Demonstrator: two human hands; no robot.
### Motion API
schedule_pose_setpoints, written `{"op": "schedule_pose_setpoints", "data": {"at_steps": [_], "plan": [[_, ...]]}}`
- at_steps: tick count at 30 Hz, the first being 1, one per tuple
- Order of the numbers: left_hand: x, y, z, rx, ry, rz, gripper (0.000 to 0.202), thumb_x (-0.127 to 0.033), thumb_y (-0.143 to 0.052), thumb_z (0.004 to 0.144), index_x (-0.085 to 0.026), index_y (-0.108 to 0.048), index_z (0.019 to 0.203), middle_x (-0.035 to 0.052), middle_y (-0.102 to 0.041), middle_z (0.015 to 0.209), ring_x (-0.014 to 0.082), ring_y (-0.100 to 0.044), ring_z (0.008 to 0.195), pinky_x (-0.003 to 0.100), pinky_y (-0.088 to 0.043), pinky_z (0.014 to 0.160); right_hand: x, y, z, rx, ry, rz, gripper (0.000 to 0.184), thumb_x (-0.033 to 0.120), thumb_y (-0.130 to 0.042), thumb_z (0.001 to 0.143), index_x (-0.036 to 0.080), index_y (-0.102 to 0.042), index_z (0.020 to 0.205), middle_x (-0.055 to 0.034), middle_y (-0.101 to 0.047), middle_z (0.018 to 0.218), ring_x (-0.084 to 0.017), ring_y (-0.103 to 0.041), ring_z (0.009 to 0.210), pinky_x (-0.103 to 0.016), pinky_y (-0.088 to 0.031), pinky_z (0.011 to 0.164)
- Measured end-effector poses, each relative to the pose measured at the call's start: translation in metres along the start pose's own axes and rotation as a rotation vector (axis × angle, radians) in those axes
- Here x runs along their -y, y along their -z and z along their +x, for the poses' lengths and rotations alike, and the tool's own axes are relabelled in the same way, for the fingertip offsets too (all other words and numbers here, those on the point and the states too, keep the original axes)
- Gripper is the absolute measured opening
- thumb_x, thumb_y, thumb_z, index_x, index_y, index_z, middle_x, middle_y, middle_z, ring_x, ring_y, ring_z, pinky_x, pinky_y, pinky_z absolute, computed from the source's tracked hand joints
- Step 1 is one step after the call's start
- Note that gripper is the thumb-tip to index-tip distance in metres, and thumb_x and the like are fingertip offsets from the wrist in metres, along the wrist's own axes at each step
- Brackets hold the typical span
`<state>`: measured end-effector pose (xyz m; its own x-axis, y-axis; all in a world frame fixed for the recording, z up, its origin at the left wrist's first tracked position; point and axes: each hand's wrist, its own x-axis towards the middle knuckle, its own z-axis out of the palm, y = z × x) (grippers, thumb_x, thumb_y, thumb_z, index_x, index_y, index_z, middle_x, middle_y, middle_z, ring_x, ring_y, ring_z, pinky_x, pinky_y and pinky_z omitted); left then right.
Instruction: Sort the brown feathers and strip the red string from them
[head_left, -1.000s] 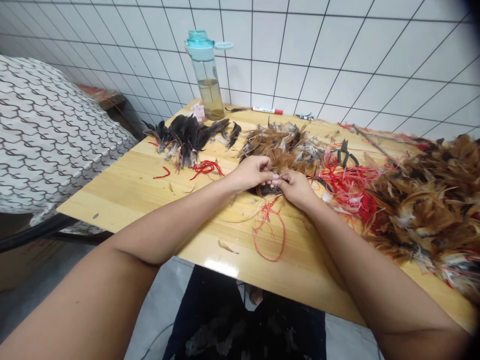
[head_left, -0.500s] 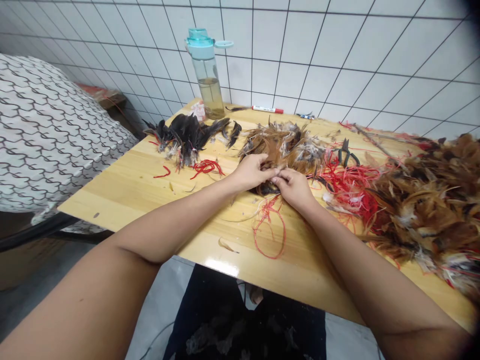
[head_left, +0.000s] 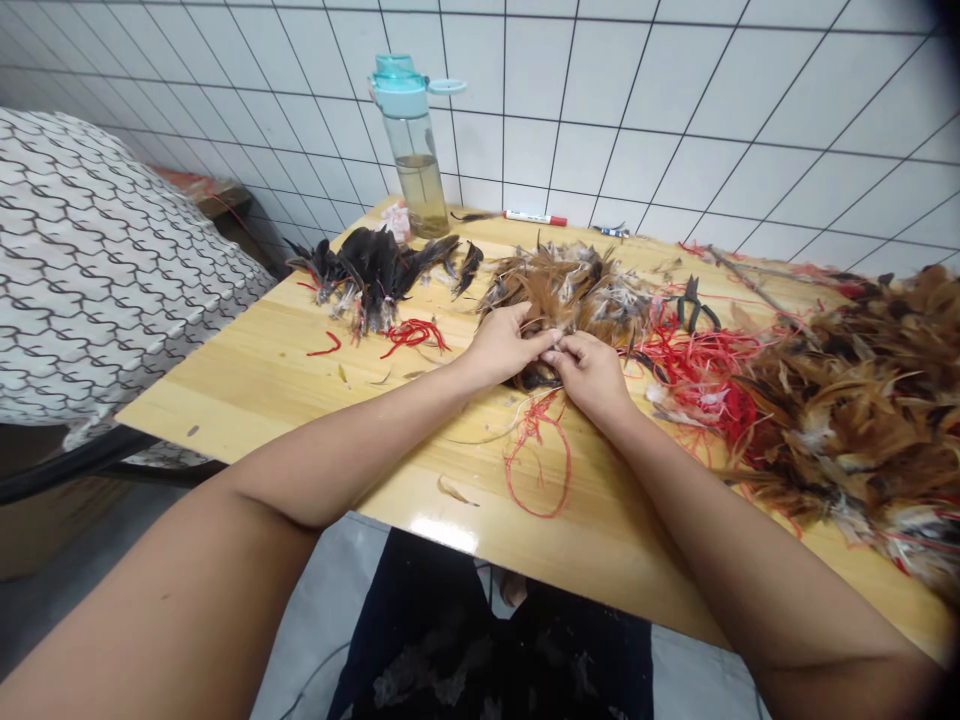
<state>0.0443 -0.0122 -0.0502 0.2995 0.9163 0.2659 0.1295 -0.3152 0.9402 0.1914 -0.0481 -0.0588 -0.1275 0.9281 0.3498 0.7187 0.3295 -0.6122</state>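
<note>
My left hand (head_left: 504,342) is closed in a pinch on brown feathers (head_left: 553,302), at the near edge of a brown and grey feather pile (head_left: 581,275). Against its thumb tip, my right hand (head_left: 592,372) pinches too, with fingertips curled round the lower ends of the feathers; the exact grip is hidden. Dark feathers (head_left: 536,378) lie under the two hands. Just below them, a looped red string (head_left: 568,475) with a knotted top rests on the wooden table (head_left: 247,400).
Black feathers (head_left: 379,270) and short red cords (head_left: 415,336) lie left. Further right are tangled red string (head_left: 709,365), dark-handled snips (head_left: 691,305) and a large brown feather heap (head_left: 862,400). A water bottle (head_left: 420,185) and a red-capped marker (head_left: 534,218) stand and lie near the tiled wall.
Both hands stay at the same spot, fingertips together. My left thumb and right fingers have shifted slightly up and away from me; the things on the table look unmoved.
</note>
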Motion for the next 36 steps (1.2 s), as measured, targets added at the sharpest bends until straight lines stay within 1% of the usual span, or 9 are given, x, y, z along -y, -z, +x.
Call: {"op": "schedule_pose_setpoints", "data": {"at_steps": [4,8,11,16,23,26,29,33,36], "plan": [[0.003,-0.001,0.0,0.002,-0.019,-0.008,0.017,-0.026,-0.066,0.074,-0.014,-0.063,0.084,0.0005,-0.063,0.073,0.0107,-0.055,0.066,0.022,-0.046,0.063,-0.003,-0.001,0.0,-0.001,0.033,0.033,0.022,0.022,-0.049,0.085,0.02,-0.063,0.067,-0.0039,-0.055,0.07,-0.019,-0.054,0.073,-0.03,-0.04,0.071],[0.003,-0.001,0.0,0.005,-0.016,-0.02,0.018,-0.027,-0.067,0.073,-0.014,-0.062,0.084,-0.0002,-0.062,0.072,0.0104,-0.055,0.065,0.022,-0.047,0.063,-0.007,-0.002,0.001,0.025,0.042,0.045,0.024,0.021,-0.046,0.086,0.019,-0.062,0.068,-0.0058,-0.058,0.074,-0.02,-0.056,0.077,-0.031,-0.042,0.074],[0.003,-0.001,0.0,-0.006,-0.027,-0.013,0.018,-0.026,-0.068,0.073,-0.014,-0.062,0.084,0.0,-0.063,0.072,0.0105,-0.055,0.065,0.022,-0.047,0.063,-0.009,-0.002,0.002,0.034,0.065,0.048,0.024,0.021,-0.045,0.087,0.019,-0.061,0.069,-0.0054,-0.058,0.074,-0.019,-0.055,0.076,-0.031,-0.042,0.075],[0.003,0.002,0.001,-0.02,-0.062,0.066,0.02,-0.031,-0.066,0.074,-0.013,-0.062,0.082,-0.0012,-0.06,0.068,0.0107,-0.054,0.063,0.022,-0.046,0.06,-0.01,0.0,0.003,0.047,0.096,0.102,0.024,0.023,-0.046,0.088,0.019,-0.06,0.07,-0.0037,-0.056,0.071,-0.017,-0.054,0.072,-0.03,-0.042,0.072],[-0.002,0.006,0.001,0.024,-0.088,0.067,0.022,-0.031,-0.067,0.073,-0.013,-0.064,0.086,-0.0002,-0.064,0.071,0.0112,-0.056,0.067,0.022,-0.047,0.063,-0.009,0.003,0.003,0.059,0.16,0.202,0.024,0.03,-0.049,0.088,0.019,-0.06,0.07,-0.0027,-0.058,0.068,-0.016,-0.054,0.07,-0.029,-0.043,0.071],[-0.006,0.005,0.0,0.056,-0.052,0.009,0.021,-0.028,-0.066,0.073,-0.013,-0.063,0.087,-0.0002,-0.064,0.07,0.0105,-0.056,0.062,0.022,-0.047,0.06,-0.01,0.003,0.003,0.068,0.156,0.222,0.025,0.03,-0.048,0.089,0.019,-0.062,0.071,-0.0037,-0.061,0.071,-0.017,-0.055,0.072,-0.03,-0.043,0.073],[-0.009,0.003,-0.002,0.094,-0.02,-0.038,0.021,-0.027,-0.064,0.075,-0.012,-0.062,0.088,-0.0006,-0.063,0.067,0.0098,-0.056,0.056,0.022,-0.046,0.056,-0.01,0.003,0.004,0.045,0.132,0.213,0.024,0.025,-0.046,0.086,0.019,-0.059,0.067,-0.0039,-0.06,0.071,-0.017,-0.055,0.071,-0.03,-0.043,0.073],[-0.007,0.002,-0.002,0.108,-0.049,-0.048,0.02,-0.029,-0.064,0.076,-0.012,-0.061,0.088,-0.0002,-0.063,0.069,0.0101,-0.057,0.06,0.022,-0.047,0.059,-0.009,0.003,0.005,0.053,0.099,0.218,0.022,0.023,-0.046,0.082,0.021,-0.052,0.061,-0.0016,-0.052,0.063,-0.016,-0.05,0.066,-0.03,-0.041,0.069],[-0.004,0.005,0.002,0.124,-0.116,-0.003,0.021,-0.03,-0.064,0.076,-0.013,-0.061,0.088,0.001,-0.064,0.076,0.011,-0.058,0.069,0.022,-0.047,0.066,-0.008,0.004,0.005,0.071,0.042,0.3,0.023,0.025,-0.046,0.082,0.021,-0.048,0.059,0.0004,-0.048,0.059,-0.015,-0.046,0.063,-0.029,-0.038,0.066]]}}
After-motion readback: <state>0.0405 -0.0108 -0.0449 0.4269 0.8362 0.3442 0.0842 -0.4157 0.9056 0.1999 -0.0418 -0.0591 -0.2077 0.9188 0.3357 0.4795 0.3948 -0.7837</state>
